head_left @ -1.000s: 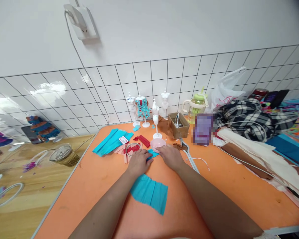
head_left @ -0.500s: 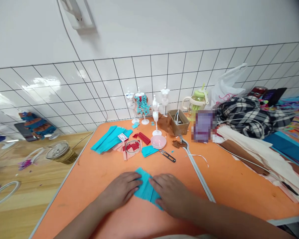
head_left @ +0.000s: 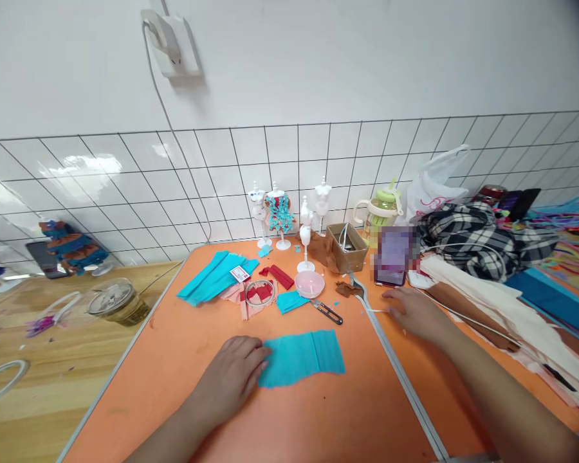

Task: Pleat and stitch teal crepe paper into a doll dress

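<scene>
A flat piece of turquoise crepe paper (head_left: pixel 303 359) lies on the orange table in front of me. My left hand (head_left: pixel 234 373) has its fingers closed on the paper's left end, thumb at the near side. Off to the right, my right hand (head_left: pixel 417 314) hovers low over the tabletop, fingers apart and holding nothing that I can see. Its fingertips are near a thin white strip (head_left: pixel 377 311) and below the phone (head_left: pixel 393 257). Black-handled thread snips (head_left: pixel 329 313) lie beyond the paper, beside a pink bowl (head_left: pixel 309 284).
Several small white mannequins (head_left: pixel 305 235) stand at the back, one dressed in turquoise ruffles. An embroidery hoop (head_left: pixel 259 293) and folded turquoise paper (head_left: pixel 215 276) lie left. A cardboard box (head_left: pixel 350 257), green-lidded bottle (head_left: pixel 385 209) and plaid cloth (head_left: pixel 487 235) are at the right.
My right hand has left the turquoise paper and moved right and farther away, toward the phone and white strip. The paper now lies spread out wider; my left hand stays at its left end.
</scene>
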A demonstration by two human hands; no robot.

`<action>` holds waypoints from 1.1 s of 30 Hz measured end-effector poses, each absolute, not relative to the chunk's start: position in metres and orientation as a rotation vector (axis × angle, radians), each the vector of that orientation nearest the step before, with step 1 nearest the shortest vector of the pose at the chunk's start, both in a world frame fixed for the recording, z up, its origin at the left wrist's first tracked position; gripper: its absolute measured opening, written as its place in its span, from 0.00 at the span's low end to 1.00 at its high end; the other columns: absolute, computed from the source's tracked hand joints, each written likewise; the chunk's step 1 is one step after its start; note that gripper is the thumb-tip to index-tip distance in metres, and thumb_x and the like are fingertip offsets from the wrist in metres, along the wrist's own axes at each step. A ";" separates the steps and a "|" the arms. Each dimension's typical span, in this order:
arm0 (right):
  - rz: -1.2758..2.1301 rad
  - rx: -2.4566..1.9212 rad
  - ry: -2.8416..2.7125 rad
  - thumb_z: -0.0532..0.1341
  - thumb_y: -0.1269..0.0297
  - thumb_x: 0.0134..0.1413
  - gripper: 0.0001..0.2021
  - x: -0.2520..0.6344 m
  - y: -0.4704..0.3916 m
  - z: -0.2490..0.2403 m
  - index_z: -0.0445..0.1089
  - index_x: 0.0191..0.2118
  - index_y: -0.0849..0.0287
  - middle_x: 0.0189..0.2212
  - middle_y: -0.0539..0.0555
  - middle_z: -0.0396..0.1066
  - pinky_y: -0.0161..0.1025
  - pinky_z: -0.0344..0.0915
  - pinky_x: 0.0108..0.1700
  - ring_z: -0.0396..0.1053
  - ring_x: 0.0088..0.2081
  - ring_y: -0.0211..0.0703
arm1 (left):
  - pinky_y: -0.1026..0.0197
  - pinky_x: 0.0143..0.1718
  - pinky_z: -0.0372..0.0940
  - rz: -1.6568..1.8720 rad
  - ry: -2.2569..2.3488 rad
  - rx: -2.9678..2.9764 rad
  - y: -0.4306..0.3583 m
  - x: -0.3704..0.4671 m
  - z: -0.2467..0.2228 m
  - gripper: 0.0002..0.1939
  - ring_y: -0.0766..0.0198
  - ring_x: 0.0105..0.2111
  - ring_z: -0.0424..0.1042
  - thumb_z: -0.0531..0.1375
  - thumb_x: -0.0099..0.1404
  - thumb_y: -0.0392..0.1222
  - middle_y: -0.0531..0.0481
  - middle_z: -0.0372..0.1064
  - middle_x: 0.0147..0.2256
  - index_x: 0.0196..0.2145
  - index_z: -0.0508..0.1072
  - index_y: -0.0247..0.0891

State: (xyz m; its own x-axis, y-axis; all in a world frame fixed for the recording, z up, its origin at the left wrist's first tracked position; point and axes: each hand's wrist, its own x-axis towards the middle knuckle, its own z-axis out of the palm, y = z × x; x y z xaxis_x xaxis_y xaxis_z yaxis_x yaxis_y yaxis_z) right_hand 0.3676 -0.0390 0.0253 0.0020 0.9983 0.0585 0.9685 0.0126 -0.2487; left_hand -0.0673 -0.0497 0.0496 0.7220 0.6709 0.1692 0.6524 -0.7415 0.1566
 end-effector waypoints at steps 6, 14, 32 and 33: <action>0.264 -2.109 -2.041 0.55 0.65 0.53 0.11 0.370 -0.029 0.002 0.71 0.40 0.59 0.43 0.58 0.69 0.40 0.58 0.45 0.65 0.46 0.47 | 0.54 0.55 0.60 0.207 0.691 2.944 -0.060 -0.050 0.046 0.25 0.56 0.55 0.62 0.49 0.69 0.49 0.48 0.59 0.59 0.62 0.55 0.47; 0.372 -2.021 -1.974 0.52 0.65 0.56 0.06 0.340 -0.036 0.048 0.64 0.31 0.57 0.26 0.51 0.69 0.35 0.51 0.29 0.64 0.28 0.40 | 0.38 0.56 0.51 0.044 0.736 2.789 -0.062 -0.034 0.026 0.36 0.44 0.60 0.54 0.49 0.64 0.62 0.47 0.49 0.64 0.65 0.45 0.50; 1.653 -1.049 -1.247 0.62 0.48 0.49 0.18 0.189 -0.052 -0.004 0.61 0.32 0.59 0.24 0.49 0.70 0.35 0.61 0.32 0.66 0.26 0.35 | 0.45 0.57 0.54 0.049 0.794 2.746 -0.083 -0.078 0.029 0.33 0.51 0.58 0.57 0.51 0.67 0.53 0.43 0.52 0.62 0.65 0.44 0.46; 1.674 -1.066 -1.243 0.62 0.48 0.49 0.18 0.192 -0.054 0.000 0.60 0.32 0.59 0.25 0.49 0.70 0.35 0.62 0.32 0.66 0.26 0.35 | 0.45 0.56 0.54 0.052 0.794 2.758 -0.084 -0.080 0.029 0.33 0.50 0.58 0.57 0.50 0.67 0.53 0.43 0.52 0.62 0.65 0.45 0.47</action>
